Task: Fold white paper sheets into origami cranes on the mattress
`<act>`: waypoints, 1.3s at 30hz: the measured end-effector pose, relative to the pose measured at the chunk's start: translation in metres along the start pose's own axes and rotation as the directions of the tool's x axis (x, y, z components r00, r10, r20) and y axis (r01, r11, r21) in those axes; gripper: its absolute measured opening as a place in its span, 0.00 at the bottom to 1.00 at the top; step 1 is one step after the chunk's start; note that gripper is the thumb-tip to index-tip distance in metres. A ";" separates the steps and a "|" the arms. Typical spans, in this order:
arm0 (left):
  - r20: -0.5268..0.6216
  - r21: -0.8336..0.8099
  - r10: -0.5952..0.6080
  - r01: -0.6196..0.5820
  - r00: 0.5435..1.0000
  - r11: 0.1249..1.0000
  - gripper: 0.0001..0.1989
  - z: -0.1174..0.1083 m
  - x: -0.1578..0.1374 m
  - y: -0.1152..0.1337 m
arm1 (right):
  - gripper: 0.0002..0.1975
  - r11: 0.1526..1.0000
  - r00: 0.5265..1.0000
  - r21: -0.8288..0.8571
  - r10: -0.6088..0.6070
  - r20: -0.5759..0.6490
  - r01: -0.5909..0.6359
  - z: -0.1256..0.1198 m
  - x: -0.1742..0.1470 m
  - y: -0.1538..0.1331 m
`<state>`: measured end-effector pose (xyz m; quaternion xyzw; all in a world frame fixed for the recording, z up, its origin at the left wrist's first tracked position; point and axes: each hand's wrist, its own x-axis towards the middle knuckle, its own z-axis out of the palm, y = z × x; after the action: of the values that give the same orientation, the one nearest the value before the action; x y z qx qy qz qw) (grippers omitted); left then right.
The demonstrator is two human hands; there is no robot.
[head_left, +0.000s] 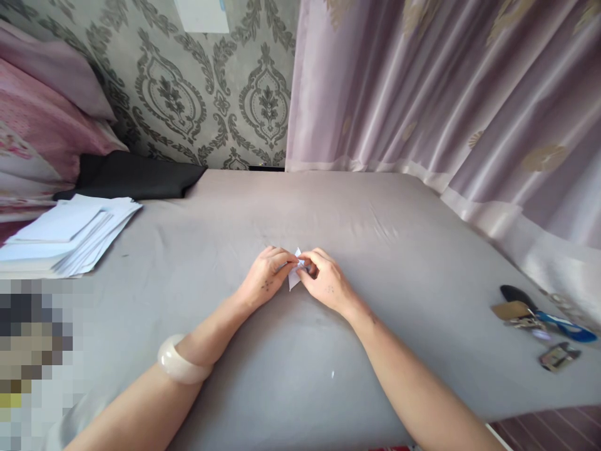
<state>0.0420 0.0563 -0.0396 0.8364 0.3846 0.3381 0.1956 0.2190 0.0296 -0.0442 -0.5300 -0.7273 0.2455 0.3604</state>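
Observation:
A small folded piece of white paper [294, 277] is pinched between my two hands, over the middle of the grey-covered table [291, 363]. My left hand [268, 275] grips its left side with thumb and fingertips. From the other side, my right hand [325, 279] holds it with thumb and forefinger, the fingers curled. Both sets of fingertips almost meet at the paper's centre. One pointed corner shows above the fingers and another below them. The fingers hide the folds in between. A pale bangle [181, 360] sits on my left forearm.
A stack of white paper [61, 232] lies at the left, with a black folded sheet [141, 175] behind it. Blue-handled scissors [566, 326], keys [523, 322] and a small metallic item [558, 357] lie at the right. Purple curtains [422, 94] border the table's back right.

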 end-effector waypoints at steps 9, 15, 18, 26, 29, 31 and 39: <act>-0.007 -0.039 -0.142 0.142 0.990 0.989 0.06 -0.004 0.001 0.002 | 0.06 0.999 0.998 -0.010 0.047 0.037 -0.046 -0.001 0.002 0.005; 0.011 -0.086 -0.227 0.227 0.974 0.970 0.07 -0.005 -0.001 0.000 | 0.06 0.998 0.997 -0.010 0.069 0.031 -0.069 -0.002 0.002 0.005; 0.034 -0.095 -0.228 0.230 0.973 0.969 0.07 -0.003 0.000 0.000 | 0.06 0.998 0.998 -0.016 0.058 0.029 -0.057 -0.001 0.003 0.005; 0.082 -0.148 -0.271 0.281 0.959 0.948 0.12 0.000 -0.004 -0.008 | 0.08 0.993 0.993 -0.039 0.109 0.039 -0.108 -0.006 -0.004 0.004; 0.130 -0.124 -0.243 0.259 0.961 0.958 0.10 0.001 -0.004 -0.011 | 0.06 0.983 0.987 -0.097 0.159 0.022 -0.156 -0.009 -0.005 0.004; 0.153 -0.103 -0.238 0.255 0.959 0.962 0.08 0.002 -0.002 -0.012 | 0.05 0.980 0.986 -0.122 0.162 0.030 -0.157 -0.009 -0.005 0.004; 0.072 0.027 -0.101 0.099 0.992 0.995 0.08 0.010 0.001 -0.011 | 0.06 0.977 0.989 -0.169 0.141 0.056 -0.129 -0.005 -0.001 -0.001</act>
<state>0.0440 0.0633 -0.0521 0.8301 0.4226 0.2924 0.2167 0.2228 0.0281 -0.0411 -0.5976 -0.7191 0.2261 0.2731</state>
